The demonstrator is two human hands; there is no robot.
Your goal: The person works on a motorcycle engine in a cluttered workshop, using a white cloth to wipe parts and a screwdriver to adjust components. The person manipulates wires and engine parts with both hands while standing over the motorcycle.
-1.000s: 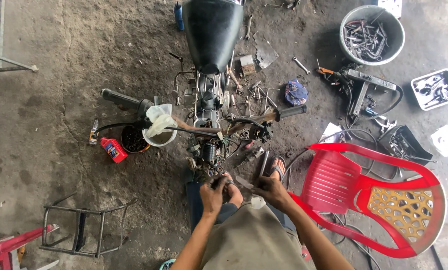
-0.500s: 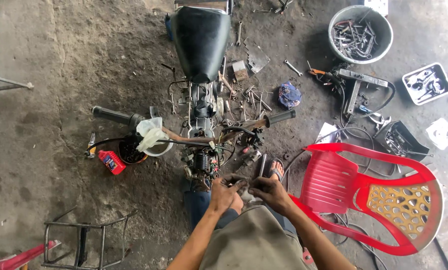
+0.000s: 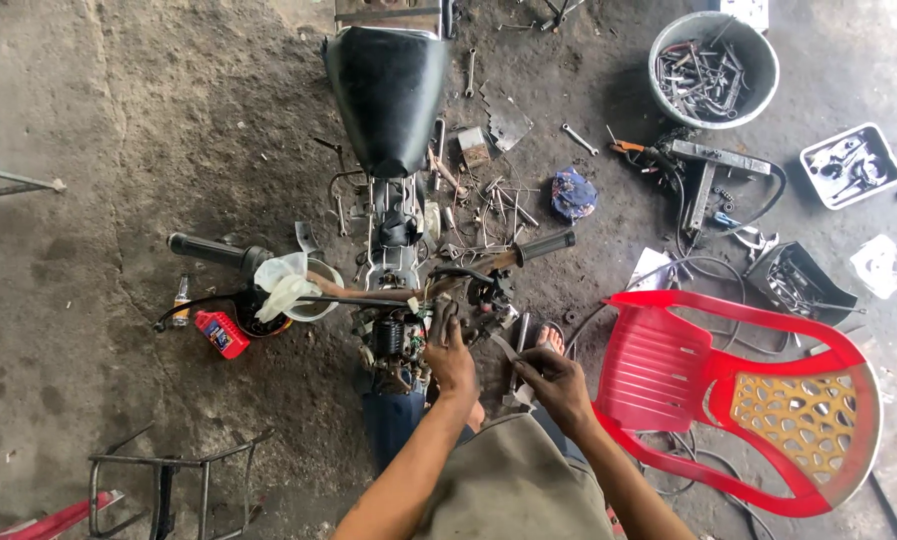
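Observation:
A stripped motorcycle (image 3: 393, 235) lies below me, with a black seat (image 3: 388, 90) and bare handlebars (image 3: 368, 297). My left hand (image 3: 454, 362) is closed around a dark part (image 3: 438, 318) at the steering head, just under the handlebar. My right hand (image 3: 560, 388) is a little to the right and pinches a thin grey metal tool (image 3: 505, 349) that points toward the same spot. The tool's tip is hidden among cables and fittings. My foot in a sandal (image 3: 551, 338) rests beside the right hand.
A red plastic chair (image 3: 668, 375) lies on its side at right. A bucket of tools (image 3: 758, 45), a white parts tray (image 3: 818, 150) and loose wrenches sit at the back right. A red oil bottle (image 3: 220, 333) and a metal rack (image 3: 168, 470) are at left.
My hands, close together before, have spread apart: the left reached up onto the steering head and the right drew off to the right. The view shifted slightly over the motorcycle.

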